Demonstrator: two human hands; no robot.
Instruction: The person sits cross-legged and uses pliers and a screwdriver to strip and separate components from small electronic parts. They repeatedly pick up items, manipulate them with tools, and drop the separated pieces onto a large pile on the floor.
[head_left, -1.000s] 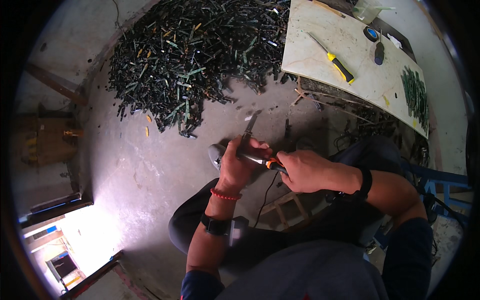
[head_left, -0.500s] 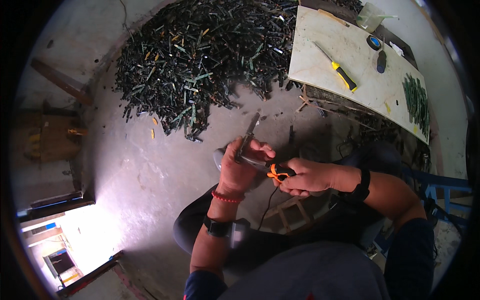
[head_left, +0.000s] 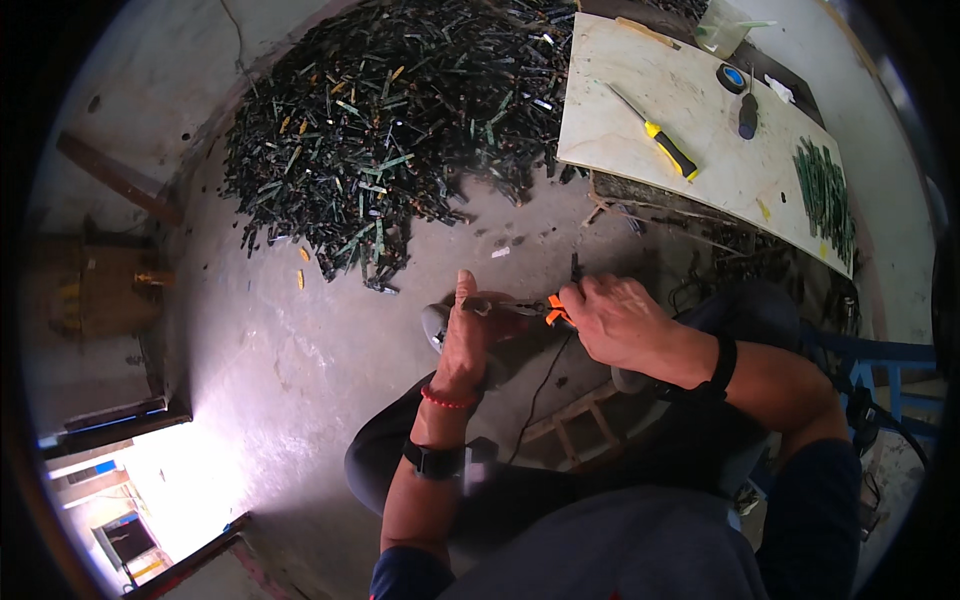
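Left hand: The left hand (head_left: 462, 342) is curled with its thumb up, and it seems to hold a small dark piece (head_left: 478, 304) beside the thumb.
Right hand: The right hand (head_left: 620, 325) is closed around the orange and black handles of the pliers (head_left: 557, 311).
Dark piece: It is up at the left hand, over the floor (head_left: 280, 330), at the nose end of the pliers.
Big pile: A big pile of thin strips (head_left: 340, 140), mostly dark and green, lies on the floor past the hands.
Worktop: The worktop (head_left: 615, 120) on the right has a yellow and black screwdriver (head_left: 670, 150), a dark screwdriver (head_left: 747, 118), a blue and black tape roll (head_left: 732, 78) and a bunch of green strips (head_left: 825, 200).
What could go wrong: If the pliers slip, they could pinch the left hand, because its fingers are so close. A hard twist could snap the dark piece. A loose hold could drop it by the shoe (head_left: 434, 325).
Hard to see: The left fingers are blurry. I cannot tell if the pliers bite the dark piece or only touch it. The right hand hides most of the handles. The pile is cut off at the top.
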